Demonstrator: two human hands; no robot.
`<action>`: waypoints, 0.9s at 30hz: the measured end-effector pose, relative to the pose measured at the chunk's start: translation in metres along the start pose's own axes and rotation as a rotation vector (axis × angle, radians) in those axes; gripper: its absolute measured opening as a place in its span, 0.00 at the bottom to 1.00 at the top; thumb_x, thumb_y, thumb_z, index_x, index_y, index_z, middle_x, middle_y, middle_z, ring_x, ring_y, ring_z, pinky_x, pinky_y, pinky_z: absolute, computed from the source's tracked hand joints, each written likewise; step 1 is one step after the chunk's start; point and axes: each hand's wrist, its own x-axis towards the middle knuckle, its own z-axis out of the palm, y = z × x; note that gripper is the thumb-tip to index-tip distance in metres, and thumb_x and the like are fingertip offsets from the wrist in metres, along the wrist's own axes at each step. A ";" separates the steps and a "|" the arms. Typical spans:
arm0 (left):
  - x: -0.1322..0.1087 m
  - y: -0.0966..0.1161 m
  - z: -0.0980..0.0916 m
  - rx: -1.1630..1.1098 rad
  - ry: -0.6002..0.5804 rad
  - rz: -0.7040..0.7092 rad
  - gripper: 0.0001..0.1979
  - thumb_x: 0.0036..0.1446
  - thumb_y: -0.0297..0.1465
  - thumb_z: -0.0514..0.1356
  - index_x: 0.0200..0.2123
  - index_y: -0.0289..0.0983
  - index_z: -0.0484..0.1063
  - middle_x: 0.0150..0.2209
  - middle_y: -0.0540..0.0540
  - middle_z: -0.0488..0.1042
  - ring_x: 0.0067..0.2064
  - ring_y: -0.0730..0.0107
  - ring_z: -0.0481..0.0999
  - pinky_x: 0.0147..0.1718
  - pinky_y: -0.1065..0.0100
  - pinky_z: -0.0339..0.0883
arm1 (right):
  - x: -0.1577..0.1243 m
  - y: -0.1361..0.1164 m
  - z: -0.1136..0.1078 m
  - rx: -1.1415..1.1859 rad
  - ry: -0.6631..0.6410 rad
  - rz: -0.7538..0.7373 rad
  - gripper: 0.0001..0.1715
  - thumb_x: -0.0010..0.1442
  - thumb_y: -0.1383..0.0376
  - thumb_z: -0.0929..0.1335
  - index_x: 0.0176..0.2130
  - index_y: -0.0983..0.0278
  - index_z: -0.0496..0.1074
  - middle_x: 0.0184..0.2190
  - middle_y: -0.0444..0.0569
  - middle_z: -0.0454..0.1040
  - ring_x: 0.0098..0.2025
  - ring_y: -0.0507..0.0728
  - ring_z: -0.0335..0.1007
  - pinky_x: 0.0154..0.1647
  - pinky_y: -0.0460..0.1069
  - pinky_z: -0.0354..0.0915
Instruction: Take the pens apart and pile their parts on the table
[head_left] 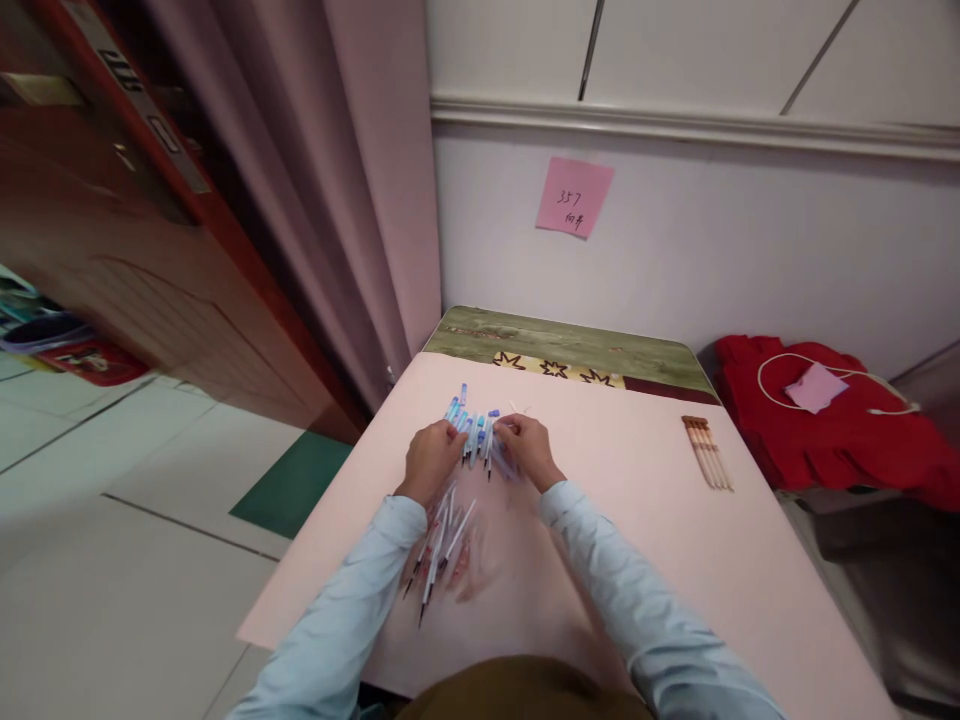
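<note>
Both hands are over a cluster of slim pen-like pieces with blue parts and dark tips (474, 440) on the pale pink tabletop (615, 520). My left hand (433, 458) is at the cluster's left side, its thumb and fingers pinched together by light-blue pieces (452, 408). At the right side, my right hand (529, 447) has its fingertips closed near a small blue piece (493, 413). What either pinch holds is too small to make out. Nearer my body, beside my left forearm, lies a loose pile of thin white sticks with dark tips, like pen refills (442, 540).
A row of several light-coloured pens with brown tops (707, 453) lies at the table's right. Beyond the right edge is a red cloth (840, 440) with a white cable. A pink note (574, 197) is stuck on the wall. A curtain (375, 180) and wooden door (150, 250) stand left.
</note>
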 end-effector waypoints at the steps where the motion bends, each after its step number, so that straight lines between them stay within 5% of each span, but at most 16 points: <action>1: 0.003 0.002 0.004 0.021 -0.007 0.001 0.10 0.58 0.37 0.59 0.31 0.38 0.75 0.32 0.43 0.79 0.37 0.61 0.76 0.33 0.67 0.56 | 0.001 0.001 0.004 -0.008 -0.014 -0.002 0.14 0.50 0.56 0.72 0.34 0.62 0.79 0.19 0.40 0.70 0.24 0.53 0.66 0.29 0.47 0.63; 4: 0.010 0.009 0.015 0.086 -0.019 0.012 0.12 0.60 0.38 0.58 0.32 0.37 0.75 0.35 0.39 0.80 0.40 0.58 0.77 0.34 0.66 0.57 | -0.001 0.005 0.008 -0.008 -0.033 0.006 0.19 0.56 0.53 0.68 0.40 0.63 0.79 0.23 0.44 0.75 0.25 0.54 0.70 0.29 0.48 0.65; 7: 0.012 0.011 0.021 0.121 -0.027 0.027 0.13 0.61 0.39 0.56 0.34 0.36 0.75 0.36 0.37 0.80 0.41 0.56 0.77 0.35 0.65 0.58 | -0.007 0.013 -0.021 -0.024 0.020 0.011 0.22 0.57 0.52 0.64 0.39 0.65 0.78 0.24 0.46 0.76 0.24 0.55 0.70 0.28 0.48 0.65; 11: 0.012 0.006 0.022 0.138 -0.058 0.065 0.12 0.61 0.38 0.56 0.34 0.37 0.75 0.36 0.39 0.79 0.40 0.58 0.76 0.35 0.65 0.57 | -0.020 0.034 -0.117 -0.135 0.238 0.016 0.23 0.55 0.53 0.66 0.40 0.67 0.78 0.28 0.52 0.78 0.28 0.58 0.72 0.33 0.51 0.65; 15: 0.010 0.001 0.018 0.151 -0.055 0.091 0.13 0.60 0.39 0.56 0.32 0.38 0.75 0.34 0.41 0.79 0.37 0.60 0.75 0.32 0.66 0.56 | -0.031 0.056 -0.228 -0.733 0.591 0.099 0.21 0.59 0.55 0.65 0.39 0.67 0.79 0.36 0.59 0.80 0.40 0.64 0.75 0.42 0.53 0.64; 19: 0.004 0.001 0.008 0.120 -0.046 0.098 0.15 0.59 0.42 0.55 0.31 0.39 0.75 0.29 0.45 0.77 0.34 0.61 0.74 0.31 0.67 0.55 | -0.032 0.069 -0.299 -1.015 0.632 0.335 0.25 0.59 0.52 0.67 0.45 0.68 0.77 0.41 0.65 0.79 0.44 0.67 0.75 0.40 0.54 0.64; 22: -0.004 0.003 0.002 0.083 -0.039 0.093 0.15 0.59 0.43 0.55 0.30 0.40 0.74 0.27 0.46 0.76 0.32 0.62 0.73 0.30 0.67 0.55 | -0.026 0.071 -0.316 -1.104 0.539 0.407 0.24 0.55 0.51 0.71 0.43 0.67 0.78 0.40 0.64 0.79 0.43 0.68 0.76 0.38 0.53 0.65; 27: -0.017 0.000 -0.006 0.035 -0.030 0.069 0.15 0.58 0.44 0.55 0.29 0.40 0.73 0.24 0.48 0.75 0.30 0.63 0.72 0.29 0.68 0.54 | -0.016 0.065 -0.309 -1.240 0.464 0.389 0.21 0.59 0.59 0.68 0.45 0.73 0.78 0.41 0.69 0.78 0.44 0.68 0.77 0.39 0.54 0.67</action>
